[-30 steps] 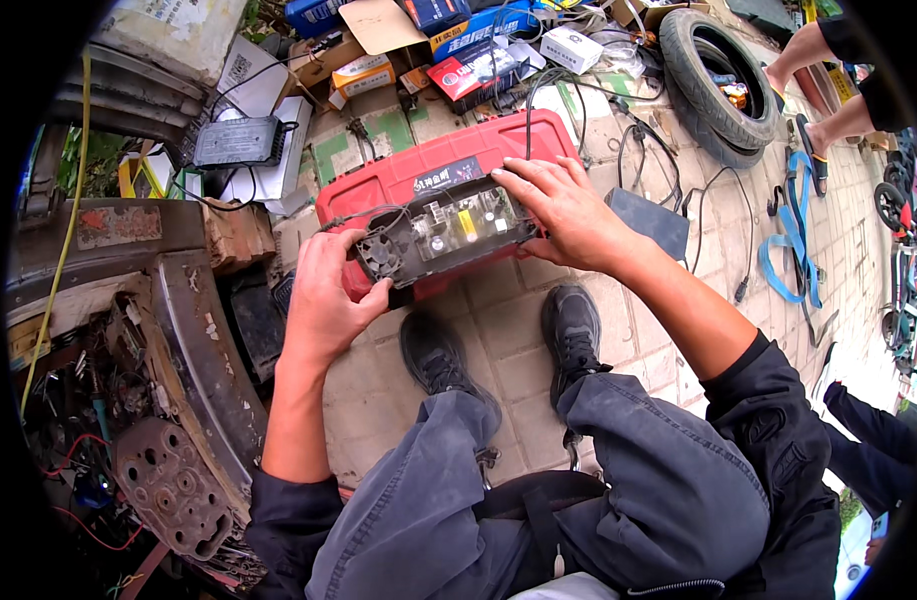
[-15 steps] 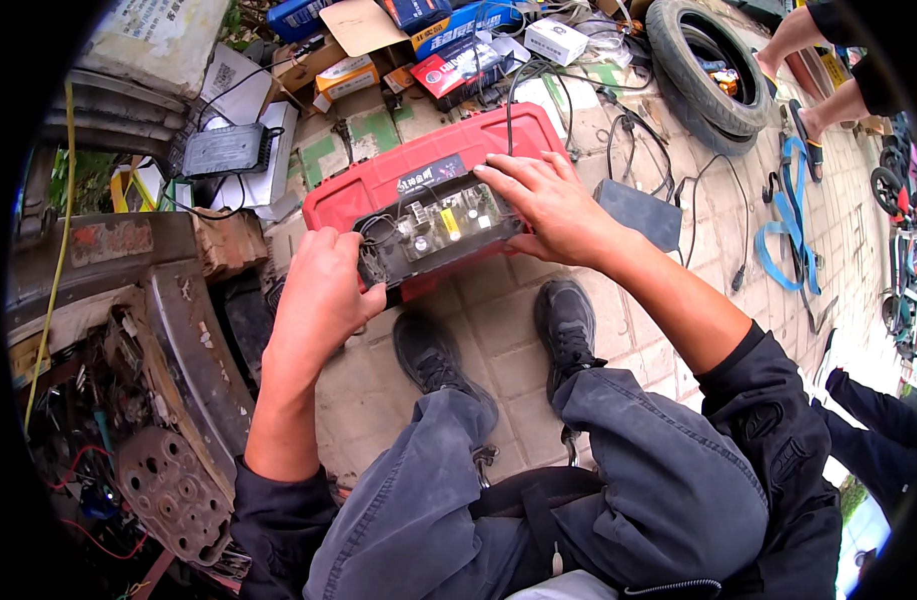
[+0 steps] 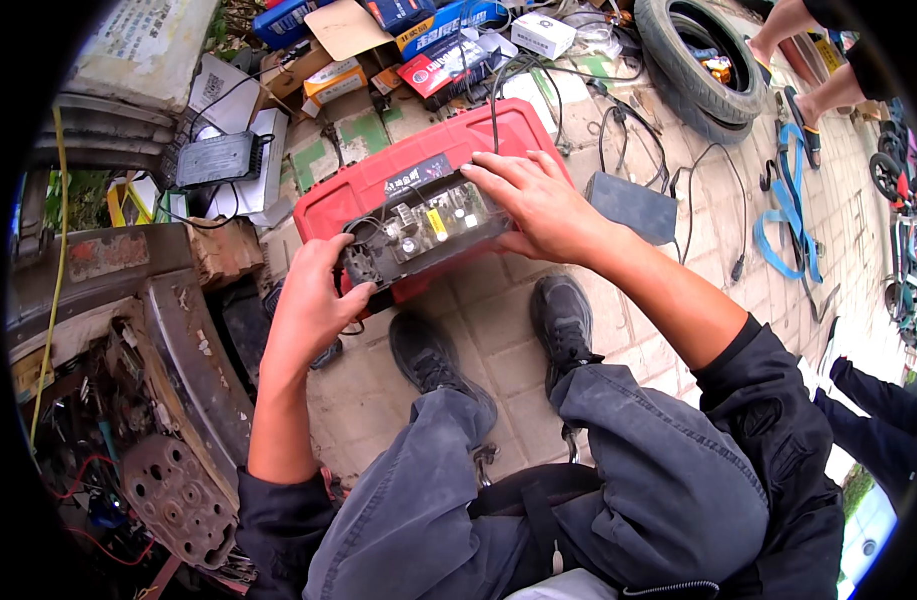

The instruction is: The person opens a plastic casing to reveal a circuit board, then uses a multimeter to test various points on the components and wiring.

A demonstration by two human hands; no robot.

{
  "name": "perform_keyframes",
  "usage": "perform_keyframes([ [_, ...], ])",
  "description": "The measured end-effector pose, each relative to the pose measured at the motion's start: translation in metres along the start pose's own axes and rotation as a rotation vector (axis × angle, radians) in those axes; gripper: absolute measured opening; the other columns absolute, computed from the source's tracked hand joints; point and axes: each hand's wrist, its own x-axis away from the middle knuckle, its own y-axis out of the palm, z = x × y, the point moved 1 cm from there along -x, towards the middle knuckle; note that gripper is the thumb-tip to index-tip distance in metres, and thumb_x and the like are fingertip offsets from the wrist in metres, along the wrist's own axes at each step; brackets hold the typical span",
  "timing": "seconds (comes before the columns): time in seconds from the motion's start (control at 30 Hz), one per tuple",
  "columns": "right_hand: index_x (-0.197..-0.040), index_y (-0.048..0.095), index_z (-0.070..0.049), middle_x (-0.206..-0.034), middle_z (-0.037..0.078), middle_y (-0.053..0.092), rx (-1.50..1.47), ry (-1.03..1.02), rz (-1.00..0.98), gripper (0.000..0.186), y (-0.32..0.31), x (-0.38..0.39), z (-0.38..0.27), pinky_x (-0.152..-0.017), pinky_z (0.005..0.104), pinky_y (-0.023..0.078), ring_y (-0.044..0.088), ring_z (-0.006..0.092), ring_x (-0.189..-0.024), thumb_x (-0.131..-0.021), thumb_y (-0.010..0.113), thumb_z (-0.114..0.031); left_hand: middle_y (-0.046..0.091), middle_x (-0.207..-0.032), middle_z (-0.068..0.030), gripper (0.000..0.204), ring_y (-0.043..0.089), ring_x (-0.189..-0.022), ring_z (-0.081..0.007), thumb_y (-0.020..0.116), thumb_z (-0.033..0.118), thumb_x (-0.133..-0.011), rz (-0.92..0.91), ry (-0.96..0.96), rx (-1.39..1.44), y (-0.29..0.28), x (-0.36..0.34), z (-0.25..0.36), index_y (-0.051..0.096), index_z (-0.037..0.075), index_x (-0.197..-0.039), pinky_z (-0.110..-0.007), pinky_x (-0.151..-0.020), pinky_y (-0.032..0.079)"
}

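A dark oblong case (image 3: pixel 386 268) with electronic parts and a yellow label showing inside lies tilted against a red toolbox (image 3: pixel 363 185). At its left end, my left hand (image 3: pixel 313 300) grips the edge, thumb on the near side and fingers on the far side. My right hand (image 3: pixel 553 210) holds the other end, its fingers over the far edge and its thumb at the near edge. A thin dark wire loops inside the case near my left fingers. The case's underside is hidden.
Left of the toolbox, a black finned power adapter (image 3: pixel 218 160) sits on a white box. Rusty machinery (image 3: pixel 178 490) stands at lower left. Boxes lie beyond; tyres (image 3: pixel 703 75), a dark flat box (image 3: pixel 633 207), cables and a blue strap (image 3: pixel 778 225) lie right. Other people's legs show.
The view has shifted slightly, so most things sit a little further left. My left thumb and fingers have shifted a little at the case's end. Both hands still hold it.
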Motion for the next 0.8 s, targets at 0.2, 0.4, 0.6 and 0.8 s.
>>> perform_keyframes([
  [0.2,-0.143,0.038,-0.009,-0.144,0.013,0.042,0.038,0.007,-0.03,0.095,0.0008,-0.0002,0.0009,-0.104,0.046,0.034,0.046,0.0288,-0.129,-0.061,0.085,-0.02,0.062,-0.106,-0.0127,0.056,0.06,-0.099,-0.0243,0.076,0.006,-0.068,0.021,-0.089,0.175,-0.0007,0.0096,-0.0039,0.057,-0.001,-0.12,-0.034,-0.091,0.047],
  [0.4,-0.143,0.039,-0.013,-0.142,0.011,0.042,0.002,0.007,-0.001,0.089,0.0026,0.0001,0.003,-0.104,0.0499,0.033,0.048,0.0273,-0.126,-0.064,0.08,-0.018,0.063,-0.105,-0.0112,0.055,0.062,-0.096,-0.0207,0.077,0.006,-0.067,0.036,-0.118,0.267,-0.002,0.0118,-0.0063,0.058,-0.001,-0.119,-0.033,-0.088,0.049],
  [0.6,-0.143,0.038,-0.01,-0.144,0.013,0.042,0.001,0.002,-0.009,0.095,0.0012,-0.0002,0.0015,-0.104,0.0457,0.034,0.047,0.029,-0.128,-0.061,0.085,-0.02,0.062,-0.101,-0.0123,0.055,0.062,-0.091,-0.023,0.078,0.005,-0.065,0.033,-0.041,0.065,-0.006,0.0105,-0.0016,0.058,-0.001,-0.116,-0.034,-0.085,0.05],
  [0.8,-0.143,0.038,-0.009,-0.144,0.013,0.043,-0.003,-0.002,-0.01,0.094,0.0008,-0.0001,0.0013,-0.104,0.0455,0.034,0.047,0.0295,-0.127,-0.062,0.085,-0.02,0.062,-0.097,-0.0125,0.054,0.062,-0.09,-0.0248,0.079,0.007,-0.064,0.066,0.003,0.077,-0.0047,0.012,-0.0024,0.059,-0.001,-0.114,-0.034,-0.084,0.05],
])
